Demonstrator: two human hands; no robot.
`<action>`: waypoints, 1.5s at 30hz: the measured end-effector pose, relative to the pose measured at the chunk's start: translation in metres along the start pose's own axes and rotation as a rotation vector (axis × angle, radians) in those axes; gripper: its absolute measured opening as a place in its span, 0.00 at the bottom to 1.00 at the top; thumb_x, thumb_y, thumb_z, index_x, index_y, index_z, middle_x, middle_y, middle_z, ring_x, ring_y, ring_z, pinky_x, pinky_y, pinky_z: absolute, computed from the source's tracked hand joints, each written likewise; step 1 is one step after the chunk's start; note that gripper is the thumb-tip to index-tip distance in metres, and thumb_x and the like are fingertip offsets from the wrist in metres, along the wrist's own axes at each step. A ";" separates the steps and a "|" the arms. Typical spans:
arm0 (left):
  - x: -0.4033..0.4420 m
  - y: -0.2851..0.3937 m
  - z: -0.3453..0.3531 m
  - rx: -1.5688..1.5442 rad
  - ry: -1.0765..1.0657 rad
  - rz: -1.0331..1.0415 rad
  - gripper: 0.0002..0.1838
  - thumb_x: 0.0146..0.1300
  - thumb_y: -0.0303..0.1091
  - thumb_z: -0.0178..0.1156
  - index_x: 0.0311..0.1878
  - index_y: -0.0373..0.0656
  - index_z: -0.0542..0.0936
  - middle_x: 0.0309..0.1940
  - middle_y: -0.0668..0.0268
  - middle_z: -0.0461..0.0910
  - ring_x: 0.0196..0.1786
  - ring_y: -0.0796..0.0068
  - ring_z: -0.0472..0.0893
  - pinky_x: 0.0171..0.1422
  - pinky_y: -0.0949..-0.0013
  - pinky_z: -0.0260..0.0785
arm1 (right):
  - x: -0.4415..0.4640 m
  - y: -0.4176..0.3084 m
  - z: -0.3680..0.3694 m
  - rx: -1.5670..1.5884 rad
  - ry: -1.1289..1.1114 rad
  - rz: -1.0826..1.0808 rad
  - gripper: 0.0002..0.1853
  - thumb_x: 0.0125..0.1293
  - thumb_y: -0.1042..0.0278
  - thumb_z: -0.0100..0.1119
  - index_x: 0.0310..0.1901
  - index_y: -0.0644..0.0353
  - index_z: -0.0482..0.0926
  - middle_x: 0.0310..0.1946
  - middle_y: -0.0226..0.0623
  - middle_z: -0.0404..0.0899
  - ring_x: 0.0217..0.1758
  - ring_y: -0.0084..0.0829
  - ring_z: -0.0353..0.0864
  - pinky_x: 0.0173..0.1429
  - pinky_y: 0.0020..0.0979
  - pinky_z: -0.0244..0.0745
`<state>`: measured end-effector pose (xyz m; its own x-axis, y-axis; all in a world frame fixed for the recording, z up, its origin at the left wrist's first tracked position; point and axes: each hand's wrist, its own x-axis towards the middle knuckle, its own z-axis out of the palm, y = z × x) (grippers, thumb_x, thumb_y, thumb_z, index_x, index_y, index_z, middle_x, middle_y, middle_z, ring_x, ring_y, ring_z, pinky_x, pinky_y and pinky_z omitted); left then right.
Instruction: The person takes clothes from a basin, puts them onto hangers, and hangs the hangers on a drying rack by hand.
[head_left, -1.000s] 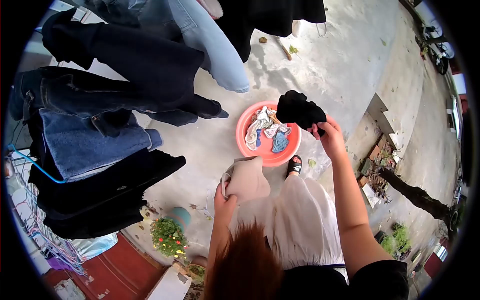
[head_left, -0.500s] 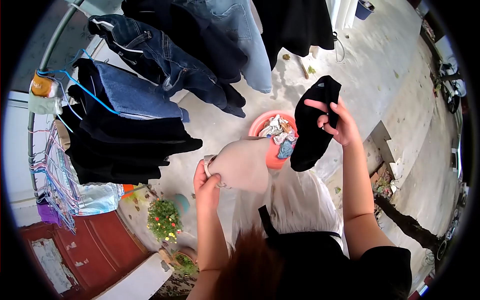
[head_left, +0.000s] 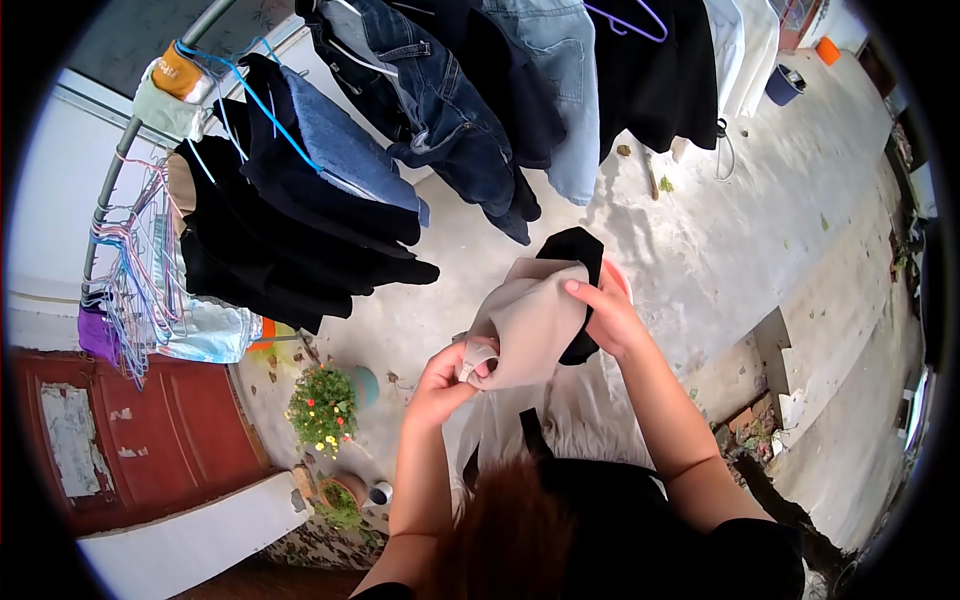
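A beige cloth item (head_left: 530,322) is stretched between my two hands in front of me. My left hand (head_left: 443,385) is closed on its strap-like edge at the left end. On the right side my right hand (head_left: 608,315) pinches the beige item, thumb on top, together with a black cloth item (head_left: 578,248) that lies behind it. Most of the black item is hidden by the beige one. Only a bit of the red basin (head_left: 617,278) on the ground shows beyond my right hand; its contents are hidden.
Jeans (head_left: 450,120) and dark garments (head_left: 270,220) hang ahead and to the left on a metal rail (head_left: 133,128). Many empty hangers (head_left: 140,260) cluster at the far left. A flowering plant (head_left: 322,405) stands at lower left, and a blue bucket (head_left: 785,85) is at upper right.
My right hand has brought the black item leftward, behind the beige one, and now grips both. The basin has become mostly covered. The view has swung toward the hanging clothes and hangers.
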<state>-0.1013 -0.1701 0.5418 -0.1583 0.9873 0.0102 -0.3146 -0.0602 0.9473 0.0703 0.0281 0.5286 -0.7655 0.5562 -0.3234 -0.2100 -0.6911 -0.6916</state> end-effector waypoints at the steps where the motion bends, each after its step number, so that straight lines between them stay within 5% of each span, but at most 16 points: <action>1: -0.004 0.002 0.001 -0.037 -0.036 -0.045 0.10 0.51 0.20 0.54 0.38 0.40 0.75 0.53 0.59 0.73 0.51 0.74 0.71 0.54 0.71 0.61 | 0.001 -0.002 0.005 -0.046 -0.009 -0.043 0.29 0.60 0.68 0.60 0.63 0.56 0.62 0.51 0.36 0.73 0.55 0.31 0.73 0.58 0.34 0.70; 7: -0.029 0.016 -0.002 0.096 -0.129 -0.303 0.15 0.58 0.38 0.54 0.29 0.34 0.81 0.63 0.49 0.67 0.66 0.59 0.65 0.67 0.62 0.54 | -0.009 -0.015 0.036 0.009 -0.010 -0.024 0.30 0.56 0.82 0.51 0.63 0.57 0.62 0.53 0.36 0.72 0.54 0.30 0.74 0.57 0.33 0.73; 11: -0.044 -0.013 -0.047 0.205 0.180 -0.601 0.28 0.69 0.49 0.46 0.27 0.34 0.83 0.61 0.48 0.69 0.66 0.63 0.67 0.67 0.66 0.57 | -0.017 -0.023 0.052 -0.031 -0.086 0.062 0.40 0.44 0.85 0.47 0.66 0.57 0.60 0.54 0.40 0.72 0.53 0.35 0.75 0.56 0.35 0.72; 12: -0.044 -0.023 -0.062 0.357 0.242 -0.721 0.26 0.70 0.50 0.45 0.41 0.34 0.82 0.58 0.52 0.71 0.65 0.65 0.68 0.67 0.67 0.58 | -0.020 -0.022 0.060 -0.034 -0.133 0.026 0.33 0.45 0.84 0.50 0.59 0.62 0.67 0.47 0.37 0.76 0.51 0.31 0.77 0.54 0.31 0.72; 15: -0.030 0.003 -0.031 0.352 0.321 -0.284 0.25 0.70 0.49 0.46 0.58 0.36 0.72 0.59 0.55 0.71 0.61 0.65 0.71 0.65 0.65 0.60 | -0.025 -0.017 0.071 -0.125 -0.193 0.090 0.34 0.45 0.83 0.50 0.61 0.62 0.66 0.48 0.39 0.76 0.50 0.31 0.77 0.54 0.32 0.72; 16: -0.026 0.009 -0.029 0.219 0.152 -0.247 0.30 0.69 0.47 0.49 0.67 0.39 0.59 0.62 0.57 0.68 0.59 0.67 0.72 0.64 0.64 0.62 | -0.025 -0.015 0.074 -0.139 -0.217 0.093 0.34 0.45 0.83 0.50 0.61 0.62 0.65 0.48 0.39 0.76 0.50 0.31 0.77 0.54 0.32 0.72; 19: -0.013 -0.007 -0.023 -0.021 -0.035 -0.199 0.30 0.67 0.42 0.54 0.68 0.41 0.60 0.61 0.58 0.68 0.58 0.68 0.72 0.63 0.63 0.63 | -0.022 -0.009 0.085 -0.174 -0.289 0.094 0.36 0.45 0.84 0.50 0.63 0.62 0.64 0.50 0.39 0.76 0.51 0.31 0.76 0.55 0.31 0.72; 22: -0.002 -0.026 -0.015 0.048 0.367 -0.168 0.33 0.64 0.37 0.59 0.69 0.42 0.58 0.53 0.63 0.72 0.52 0.70 0.74 0.60 0.65 0.64 | -0.023 -0.009 0.097 -0.181 -0.230 0.090 0.37 0.41 0.84 0.49 0.61 0.64 0.65 0.49 0.40 0.76 0.51 0.32 0.76 0.55 0.30 0.71; 25: 0.004 -0.040 -0.018 0.078 0.404 -0.110 0.23 0.62 0.36 0.61 0.59 0.41 0.72 0.45 0.67 0.71 0.44 0.73 0.72 0.55 0.68 0.64 | -0.018 -0.004 0.096 -0.185 -0.228 0.071 0.38 0.37 0.85 0.48 0.60 0.64 0.66 0.49 0.39 0.75 0.51 0.32 0.76 0.55 0.30 0.70; 28: 0.005 -0.036 -0.045 0.508 0.374 0.051 0.11 0.62 0.37 0.61 0.41 0.39 0.81 0.40 0.68 0.70 0.41 0.75 0.68 0.50 0.72 0.62 | -0.012 -0.004 0.085 -0.121 -0.235 0.037 0.39 0.37 0.85 0.47 0.60 0.63 0.66 0.49 0.39 0.76 0.50 0.32 0.76 0.55 0.29 0.70; 30: 0.000 -0.018 -0.061 0.492 0.495 0.099 0.12 0.62 0.38 0.60 0.29 0.38 0.81 0.39 0.67 0.70 0.43 0.75 0.67 0.48 0.74 0.59 | -0.007 -0.010 0.081 -0.098 -0.197 -0.020 0.38 0.38 0.85 0.45 0.61 0.63 0.66 0.47 0.40 0.77 0.48 0.34 0.78 0.53 0.31 0.72; 32: -0.009 0.003 -0.085 0.590 0.448 0.212 0.14 0.64 0.39 0.58 0.30 0.37 0.80 0.36 0.69 0.73 0.42 0.78 0.69 0.48 0.74 0.60 | -0.006 -0.020 0.090 -0.153 -0.118 -0.040 0.38 0.40 0.85 0.45 0.62 0.62 0.65 0.45 0.40 0.78 0.46 0.33 0.79 0.51 0.31 0.73; 36: -0.023 0.051 -0.090 0.087 0.298 -0.057 0.15 0.68 0.39 0.54 0.38 0.35 0.80 0.29 0.74 0.78 0.36 0.84 0.72 0.45 0.73 0.64 | 0.013 -0.009 0.073 -0.343 -0.081 -0.015 0.37 0.41 0.83 0.44 0.62 0.62 0.65 0.44 0.39 0.78 0.44 0.31 0.78 0.50 0.28 0.73; 39: -0.024 0.063 -0.092 0.346 0.342 -0.009 0.14 0.68 0.38 0.53 0.40 0.35 0.80 0.30 0.73 0.78 0.34 0.85 0.71 0.39 0.74 0.64 | 0.020 0.002 0.077 -0.340 -0.014 -0.076 0.36 0.44 0.84 0.45 0.62 0.61 0.65 0.42 0.37 0.77 0.43 0.29 0.77 0.49 0.26 0.71; 42: -0.022 0.080 -0.081 0.766 0.568 0.280 0.14 0.69 0.37 0.52 0.34 0.34 0.78 0.26 0.76 0.73 0.29 0.87 0.67 0.33 0.77 0.61 | 0.023 0.007 0.068 -0.440 -0.042 -0.077 0.33 0.46 0.85 0.46 0.60 0.62 0.65 0.44 0.36 0.76 0.44 0.28 0.76 0.50 0.27 0.70; 45: -0.031 0.078 -0.084 0.477 0.528 0.122 0.16 0.70 0.37 0.51 0.29 0.36 0.74 0.22 0.78 0.66 0.28 0.87 0.62 0.32 0.78 0.58 | 0.020 0.010 0.074 -0.613 -0.144 -0.138 0.32 0.48 0.84 0.48 0.60 0.61 0.64 0.47 0.38 0.76 0.46 0.28 0.74 0.48 0.27 0.70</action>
<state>-0.1998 -0.2182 0.5888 -0.6352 0.7679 0.0826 0.1578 0.0244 0.9872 0.0081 -0.0016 0.5629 -0.8393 0.5241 -0.1449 0.0407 -0.2051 -0.9779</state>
